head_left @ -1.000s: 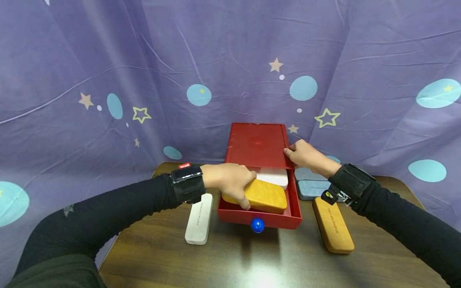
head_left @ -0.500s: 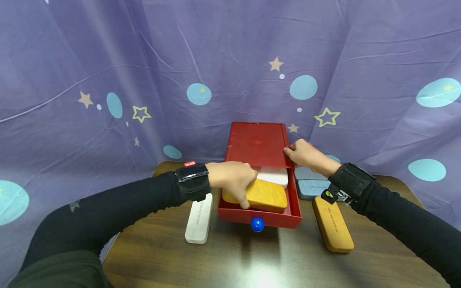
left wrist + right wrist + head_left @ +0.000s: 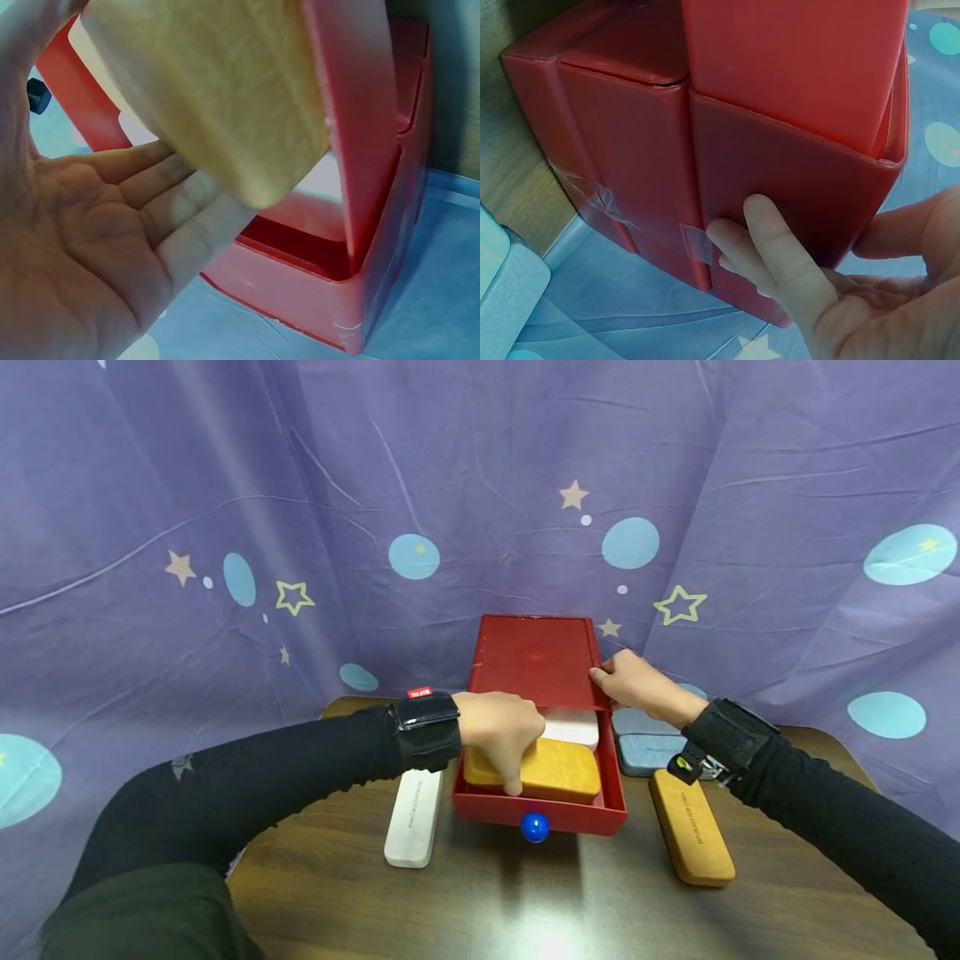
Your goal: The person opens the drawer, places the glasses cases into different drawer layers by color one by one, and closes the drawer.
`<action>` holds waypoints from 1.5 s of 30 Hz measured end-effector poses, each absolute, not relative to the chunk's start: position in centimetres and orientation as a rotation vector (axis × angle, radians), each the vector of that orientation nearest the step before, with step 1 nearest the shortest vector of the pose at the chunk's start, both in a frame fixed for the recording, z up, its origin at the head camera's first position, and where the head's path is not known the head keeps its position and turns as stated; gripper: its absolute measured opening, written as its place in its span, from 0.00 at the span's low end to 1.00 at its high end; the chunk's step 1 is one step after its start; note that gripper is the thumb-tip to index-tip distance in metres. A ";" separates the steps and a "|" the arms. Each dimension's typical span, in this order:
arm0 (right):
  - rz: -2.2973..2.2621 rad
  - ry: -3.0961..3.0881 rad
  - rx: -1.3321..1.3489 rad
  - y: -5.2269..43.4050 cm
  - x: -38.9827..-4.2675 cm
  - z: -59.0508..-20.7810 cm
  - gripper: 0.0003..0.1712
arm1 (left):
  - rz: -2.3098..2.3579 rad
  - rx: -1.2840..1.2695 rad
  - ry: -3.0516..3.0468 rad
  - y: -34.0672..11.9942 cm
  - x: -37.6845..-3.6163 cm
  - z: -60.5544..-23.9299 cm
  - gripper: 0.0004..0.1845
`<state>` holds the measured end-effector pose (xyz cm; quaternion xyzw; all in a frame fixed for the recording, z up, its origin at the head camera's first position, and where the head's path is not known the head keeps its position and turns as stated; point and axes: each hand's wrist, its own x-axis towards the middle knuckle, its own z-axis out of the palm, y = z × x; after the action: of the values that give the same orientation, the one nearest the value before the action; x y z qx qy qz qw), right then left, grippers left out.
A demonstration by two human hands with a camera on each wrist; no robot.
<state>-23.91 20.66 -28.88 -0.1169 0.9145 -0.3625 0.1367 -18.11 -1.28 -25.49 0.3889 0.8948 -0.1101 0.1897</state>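
A red drawer box stands at the back of the table, its front drawer pulled out toward me. In the drawer lies a yellow glasses case, with a white case behind it. My left hand grips the yellow case at its left end, thumb on the near side and fingers behind. The left wrist view shows those fingers against the case. My right hand holds the drawer box at its right edge, thumb over the edge and fingers on the side wall.
A blue knob sticks out from the drawer front. To the left lies a white glasses case; to the right, an orange-yellow one. Two blue cases lie beside the box. A purple curtain hangs behind the table.
My left hand and forearm have shifted right, and the hand stands more steeply over the yellow case. The case appears to sit slightly flatter in the drawer. My right hand stays put.
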 end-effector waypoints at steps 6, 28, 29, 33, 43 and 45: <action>-1.041 2.659 -0.326 20.7 -23.9 -28.7 0.24 | -0.395 1.064 2.472 -0.4 -18.2 -24.9 0.22; -1.035 2.679 -0.348 20.7 -24.1 -29.2 0.23 | -0.510 0.992 2.475 0.9 -17.8 -26.3 0.19; -1.034 2.679 -0.351 20.8 -24.1 -29.2 0.23 | -0.505 1.012 2.479 0.8 -17.7 -26.5 0.18; -1.047 2.677 -0.345 20.7 -24.0 -29.3 0.24 | -0.493 1.096 2.503 0.2 -17.5 -27.2 0.15; -1.088 2.662 -0.350 20.7 -24.1 -29.5 0.24 | -0.424 1.150 2.591 -1.1 -17.3 -28.3 0.17; -1.089 2.665 -0.353 20.7 -24.1 -29.5 0.24 | -0.424 1.142 2.615 -1.3 -17.2 -28.4 0.18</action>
<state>-24.13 20.70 -29.52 -0.1207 0.9121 -0.3729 0.1204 -17.20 -1.29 -28.39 0.3927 0.8990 -0.1457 0.1281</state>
